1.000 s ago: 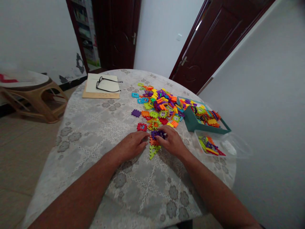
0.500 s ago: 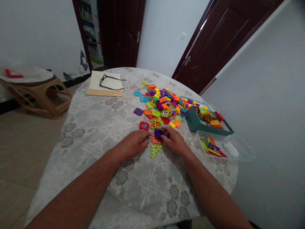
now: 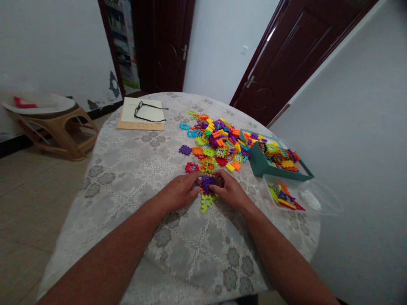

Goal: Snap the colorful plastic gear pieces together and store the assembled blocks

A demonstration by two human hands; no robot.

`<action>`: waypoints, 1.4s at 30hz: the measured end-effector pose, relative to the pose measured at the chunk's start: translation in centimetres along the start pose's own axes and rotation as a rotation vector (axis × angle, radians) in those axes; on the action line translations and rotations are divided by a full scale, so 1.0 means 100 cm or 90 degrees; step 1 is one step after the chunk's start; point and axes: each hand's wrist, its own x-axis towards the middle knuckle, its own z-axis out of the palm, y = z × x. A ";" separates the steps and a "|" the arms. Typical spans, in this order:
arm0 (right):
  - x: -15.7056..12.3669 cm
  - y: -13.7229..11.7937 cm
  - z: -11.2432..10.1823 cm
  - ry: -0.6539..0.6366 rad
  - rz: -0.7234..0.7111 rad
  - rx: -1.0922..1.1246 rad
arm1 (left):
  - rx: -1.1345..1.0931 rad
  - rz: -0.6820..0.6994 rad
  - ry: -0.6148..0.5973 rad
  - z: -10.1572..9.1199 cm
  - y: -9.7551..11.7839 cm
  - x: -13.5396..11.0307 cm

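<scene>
Purple piece: a toothed plastic building piece (image 3: 207, 184), lying between my two hands near the middle of the tabletop (image 3: 127, 169), over an orange piece (image 3: 201, 191) that shows only at its left edge.
Green triangle: a lime, open-patterned triangular piece (image 3: 207, 203) just below the purple one, on the side nearest me, its tip pointing my way.
My right hand: the hand (image 3: 230, 189) grasps the purple piece at its right side, thumb on the near part, fingers curled at the far edge.
My left hand: the hand (image 3: 182, 190) is loosely curled, fingertips at the left edge of the pieces; I cannot tell whether it grips or only steadies.
Just beyond my fingers: a red square piece (image 3: 192, 168) with a blue window, and a green-framed piece (image 3: 210, 166) to its right.
Heap: a bright jumble of pieces (image 3: 219, 136) in purple, yellow, orange, green and blue.
Right side: a teal box (image 3: 257, 163) full of pieces, and nearer me a clear tray (image 3: 267, 190) holding more.
Far left of the tabletop: black-framed glasses (image 3: 136, 113) resting on a pale paper pad (image 3: 128, 111).
Cloth: gray and white, floral.
</scene>
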 end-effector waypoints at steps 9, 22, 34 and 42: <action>-0.003 -0.007 0.006 0.021 -0.090 -0.122 | -0.005 0.002 0.010 0.000 0.002 0.002; -0.004 -0.006 0.011 -0.004 0.018 0.129 | -0.006 -0.013 0.019 0.003 0.000 0.002; -0.009 -0.011 -0.005 -0.079 -0.020 0.174 | -0.081 -0.035 0.048 -0.012 0.008 0.006; -0.020 -0.026 -0.036 -0.264 -0.156 -0.173 | -0.085 -0.147 0.169 -0.024 0.002 0.006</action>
